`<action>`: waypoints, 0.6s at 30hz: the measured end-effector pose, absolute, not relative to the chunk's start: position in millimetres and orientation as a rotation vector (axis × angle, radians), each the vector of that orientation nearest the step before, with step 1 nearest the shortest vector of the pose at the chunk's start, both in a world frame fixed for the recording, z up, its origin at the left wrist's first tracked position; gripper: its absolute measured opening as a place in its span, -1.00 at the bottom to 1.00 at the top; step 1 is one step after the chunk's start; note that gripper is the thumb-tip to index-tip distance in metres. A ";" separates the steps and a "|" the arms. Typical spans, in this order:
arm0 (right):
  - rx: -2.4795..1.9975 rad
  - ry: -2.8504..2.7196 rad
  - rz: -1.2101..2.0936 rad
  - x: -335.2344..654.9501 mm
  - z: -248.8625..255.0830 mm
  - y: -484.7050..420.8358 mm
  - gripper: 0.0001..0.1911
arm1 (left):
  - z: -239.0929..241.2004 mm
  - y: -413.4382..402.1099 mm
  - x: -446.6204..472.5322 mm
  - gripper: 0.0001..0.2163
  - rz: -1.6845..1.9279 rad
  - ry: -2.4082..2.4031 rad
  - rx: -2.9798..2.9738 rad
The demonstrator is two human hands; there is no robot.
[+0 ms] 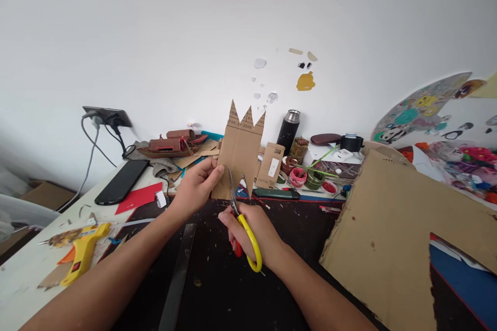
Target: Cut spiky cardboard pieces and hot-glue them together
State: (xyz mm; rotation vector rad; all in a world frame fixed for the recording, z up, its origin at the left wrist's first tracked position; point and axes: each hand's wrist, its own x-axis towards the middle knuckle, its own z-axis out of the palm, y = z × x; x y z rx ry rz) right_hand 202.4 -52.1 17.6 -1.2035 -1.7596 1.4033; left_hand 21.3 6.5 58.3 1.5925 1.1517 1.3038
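My left hand (198, 186) pinches the left edge of an upright piece of cardboard (241, 147) between thumb and fingers. Three pointed spikes with printed figures run along its top edge, and a notch shows in its lower edge. In my right hand (252, 232) is a pair of scissors (248, 235) with one yellow and one red handle loop. Their blades point upward against the lower part of the cardboard, near my left thumb. Whether the blades are biting into it, I cannot tell.
A metal ruler (178, 274) lies on the black mat. Left are a yellow glue gun (83, 253), red paper (139, 197) and a phone (121, 182). Behind stand a model boat (171, 146), a black flask (289, 132) and paint jars (298, 177). Large cardboard (376, 217) fills the right.
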 end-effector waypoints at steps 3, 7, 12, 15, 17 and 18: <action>-1.204 -1.744 1.423 201.8 17.4 -53.0 -0.62 | 57.1 6.5 22.2 -0.60 1.303 1.140 1.543; -1.193 -1.702 1.465 200.9 16.8 -53.8 -0.60 | 53.7 6.0 23.6 -0.61 1.321 1.177 1.567; -1.199 -1.704 1.462 201.3 16.9 -52.7 -0.60 | 49.4 6.0 23.6 -0.61 1.307 1.188 1.568; -1.235 -1.736 1.438 201.7 18.2 -52.0 -0.61 | 46.4 6.6 22.6 -0.63 1.312 1.208 1.596; -1.260 -1.767 1.407 201.9 20.2 -52.0 -0.61 | 44.2 7.1 22.0 -0.64 1.318 1.252 1.659; -1.275 -1.782 1.383 201.9 21.5 -52.2 -0.60 | 43.3 7.3 22.0 -0.65 1.316 1.266 1.676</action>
